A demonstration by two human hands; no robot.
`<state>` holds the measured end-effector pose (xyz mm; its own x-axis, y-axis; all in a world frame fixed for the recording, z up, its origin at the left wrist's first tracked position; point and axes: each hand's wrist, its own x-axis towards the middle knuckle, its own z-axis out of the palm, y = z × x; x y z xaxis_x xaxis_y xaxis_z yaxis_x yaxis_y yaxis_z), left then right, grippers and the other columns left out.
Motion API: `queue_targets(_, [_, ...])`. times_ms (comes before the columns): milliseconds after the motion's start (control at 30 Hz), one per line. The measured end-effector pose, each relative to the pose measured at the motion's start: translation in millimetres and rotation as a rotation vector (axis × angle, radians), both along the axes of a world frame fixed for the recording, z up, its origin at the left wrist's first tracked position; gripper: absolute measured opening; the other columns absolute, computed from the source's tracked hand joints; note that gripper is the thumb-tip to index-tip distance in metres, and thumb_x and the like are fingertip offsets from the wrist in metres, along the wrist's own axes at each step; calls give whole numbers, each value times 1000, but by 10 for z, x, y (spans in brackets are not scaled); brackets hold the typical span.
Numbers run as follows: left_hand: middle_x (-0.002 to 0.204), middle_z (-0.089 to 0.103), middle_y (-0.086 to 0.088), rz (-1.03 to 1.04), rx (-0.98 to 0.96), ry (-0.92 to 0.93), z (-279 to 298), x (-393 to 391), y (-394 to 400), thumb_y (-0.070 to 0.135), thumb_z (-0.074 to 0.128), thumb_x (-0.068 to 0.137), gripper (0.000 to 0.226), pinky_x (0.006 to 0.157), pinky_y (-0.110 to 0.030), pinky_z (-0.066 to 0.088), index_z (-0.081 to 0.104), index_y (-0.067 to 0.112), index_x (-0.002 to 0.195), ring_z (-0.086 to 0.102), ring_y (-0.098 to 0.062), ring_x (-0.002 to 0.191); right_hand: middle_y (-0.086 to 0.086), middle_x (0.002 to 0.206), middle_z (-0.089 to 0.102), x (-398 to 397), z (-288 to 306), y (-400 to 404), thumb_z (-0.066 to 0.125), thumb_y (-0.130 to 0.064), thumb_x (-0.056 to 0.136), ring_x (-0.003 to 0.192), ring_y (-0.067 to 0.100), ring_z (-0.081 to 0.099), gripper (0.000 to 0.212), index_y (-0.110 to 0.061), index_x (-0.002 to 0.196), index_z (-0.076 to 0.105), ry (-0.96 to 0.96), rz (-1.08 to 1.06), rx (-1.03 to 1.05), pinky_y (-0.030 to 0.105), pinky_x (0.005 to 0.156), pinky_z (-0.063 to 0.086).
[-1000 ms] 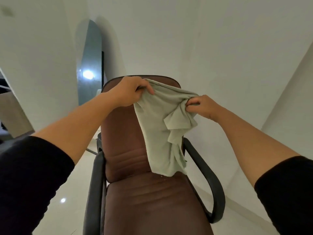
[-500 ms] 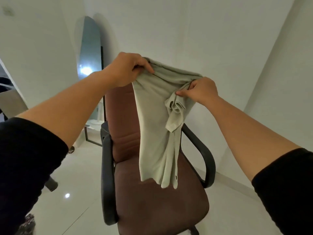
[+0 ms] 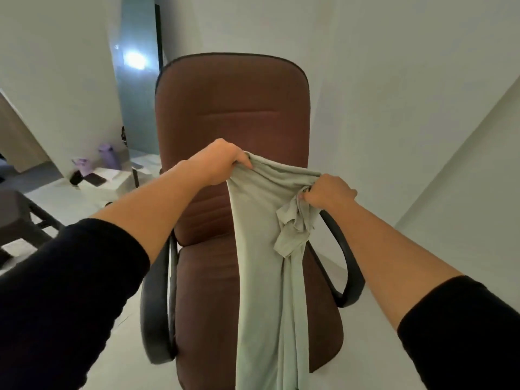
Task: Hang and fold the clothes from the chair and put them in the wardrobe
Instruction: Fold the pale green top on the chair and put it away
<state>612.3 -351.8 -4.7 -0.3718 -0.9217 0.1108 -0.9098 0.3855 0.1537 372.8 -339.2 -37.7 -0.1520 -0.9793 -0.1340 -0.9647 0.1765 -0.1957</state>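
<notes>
A pale green garment (image 3: 261, 249) hangs in front of the brown office chair (image 3: 230, 114), held up by its top edge. My left hand (image 3: 222, 161) grips the left corner of that edge. My right hand (image 3: 327, 192) grips the right corner, with a bunched fold of cloth dangling below the fist. The cloth falls straight down over the seat and runs out of the bottom of the view. Nothing else lies on the chair's seat or back. The wardrobe is not in view.
The chair has black armrests, one on the left (image 3: 154, 319), one on the right (image 3: 343, 266). A tall mirror (image 3: 135, 80) leans on the wall behind. Purple items (image 3: 108, 156) and white boxes (image 3: 104, 178) lie on the floor at left, near a dark stool (image 3: 17, 218). White walls close in at right.
The view has dropped and pulled back, so my hands now sit lower against the chair back. The garment has unfurled and hangs longer, past the seat's front.
</notes>
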Motion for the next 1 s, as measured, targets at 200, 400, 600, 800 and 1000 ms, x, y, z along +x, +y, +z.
queue_targets(200, [135, 54, -1, 11, 129, -176, -1135, -87, -791, -13, 41, 82, 66, 97, -39, 46, 55, 30, 131, 53, -27, 116, 7, 136, 45, 66, -1143, -847, 36, -37, 95, 130, 29, 37, 48, -13, 135, 44, -16, 20, 151, 52, 107, 26])
queue_targets(400, [142, 48, 3, 7, 398, -41, -2134, -179, -348, -14, 38, 82, 70, 103, -35, 41, 52, 29, 134, 50, -24, 124, 6, 142, 34, -42, -2057, -517, 38, -31, 95, 130, 30, 32, 46, -18, 140, 39, 103, 174, 316, 50, 103, 29])
queue_targets(600, [148, 37, 2, -172, 959, -100, -3081, -423, 778, -2, 38, 90, 61, 110, -31, 33, 50, 38, 133, 37, -21, 134, 3, 156, 16, -352, -2823, 505, 46, -45, 90, 141, 33, 17, 60, -34, 146, 27, 132, 419, 750, 55, 111, 19])
queue_targets(800, [138, 49, 1, -58, 1070, -58, -3494, -512, 1112, 18, 36, 97, 41, 106, -31, 34, 54, 33, 130, 40, -21, 130, 6, 118, 62, -466, -3332, 807, 48, -35, 87, 105, 23, 56, 35, -16, 111, 66, -131, 242, 810, 33, 91, 46])
queue_targets(1000, [125, 60, -6, 418, 667, 247, -3843, -345, 201, 33, 47, 95, 36, 95, -36, 46, 51, 22, 129, 55, -25, 114, 11, 133, 54, -289, -3669, -14, 49, -29, 94, 121, 28, 51, 42, -21, 135, 48, -390, -64, 422, 34, 98, 42])
